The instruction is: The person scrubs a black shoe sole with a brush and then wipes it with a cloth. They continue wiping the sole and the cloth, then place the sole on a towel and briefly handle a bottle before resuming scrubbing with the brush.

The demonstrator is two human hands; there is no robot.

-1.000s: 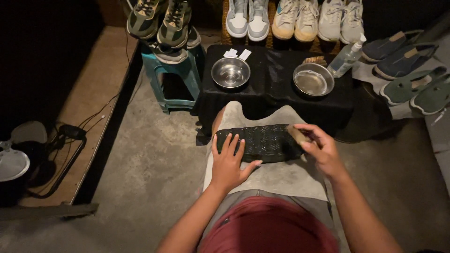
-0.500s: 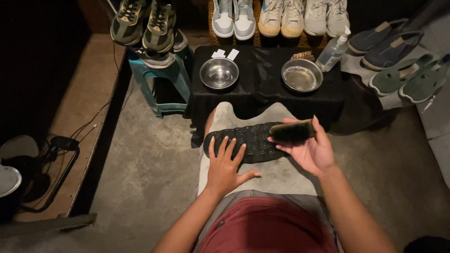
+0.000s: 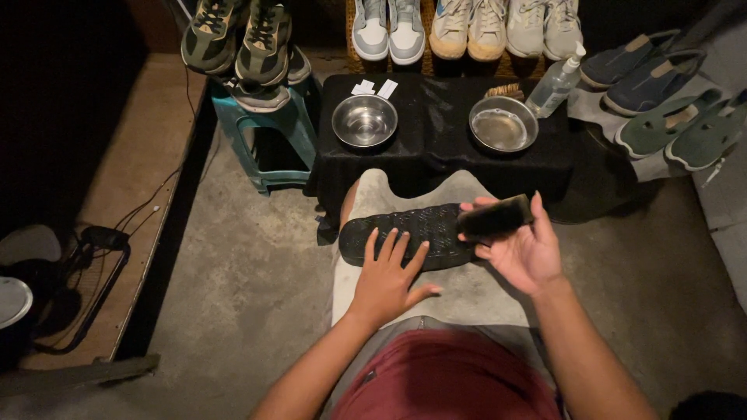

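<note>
Left hand [image 3: 387, 278] lies open, fingers spread, pressing black shoe sole [image 3: 405, 233] on lap; right hand [image 3: 523, 247] grips dark brush [image 3: 495, 217] above it

Dim concrete floor [image 3: 233, 311], black-draped table [image 3: 436, 155], teal stool [image 3: 272, 132].

Lifting the dark brush [image 3: 496, 217] off the black sole's [image 3: 405, 233] far end, now turning it palm-up in the right hand [image 3: 523, 250], clear of the tread.
</note>
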